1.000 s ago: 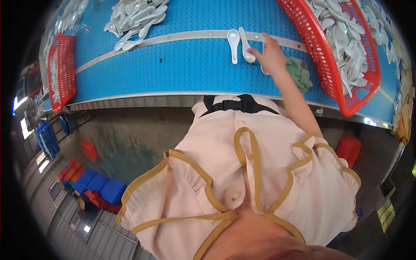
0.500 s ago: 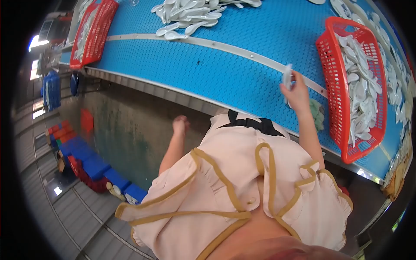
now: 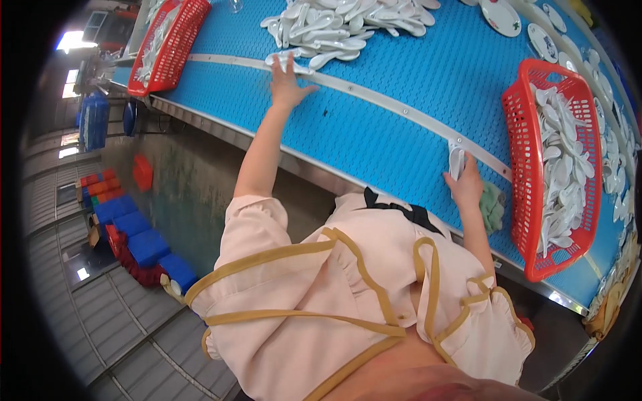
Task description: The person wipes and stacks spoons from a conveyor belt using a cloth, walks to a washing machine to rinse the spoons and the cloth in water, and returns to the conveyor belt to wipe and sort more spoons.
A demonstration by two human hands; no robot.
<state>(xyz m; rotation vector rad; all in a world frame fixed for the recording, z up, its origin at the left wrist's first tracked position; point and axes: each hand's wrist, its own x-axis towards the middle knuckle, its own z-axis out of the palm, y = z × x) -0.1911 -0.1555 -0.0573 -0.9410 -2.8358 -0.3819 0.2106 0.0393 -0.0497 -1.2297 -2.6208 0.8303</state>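
My left hand (image 3: 287, 88) reaches over the blue work surface (image 3: 374, 144) with its fingers spread. Its fingertips are at a white spoon (image 3: 294, 64) on the near side of a heap of white spoons (image 3: 334, 30); whether they touch it is unclear. At the right, my right hand (image 3: 466, 182) has thumb and fingers round the near end of another white spoon (image 3: 456, 159), which points away from me. Beside that hand lies a green cloth (image 3: 492, 206). Farther right stands a red basket (image 3: 526, 160) filled with white spoons.
Another red basket (image 3: 179, 50) with white pieces stands at the far left. White plates (image 3: 501, 18) and more white ware line the right side. A metal strip (image 3: 394, 105) runs along the surface. Blue crates (image 3: 147, 246) sit on the floor at the left.
My left hand has risen from beside my body to the spoon heap, with its fingers spread. My right hand and its spoon are lower in the picture. The view has shifted.
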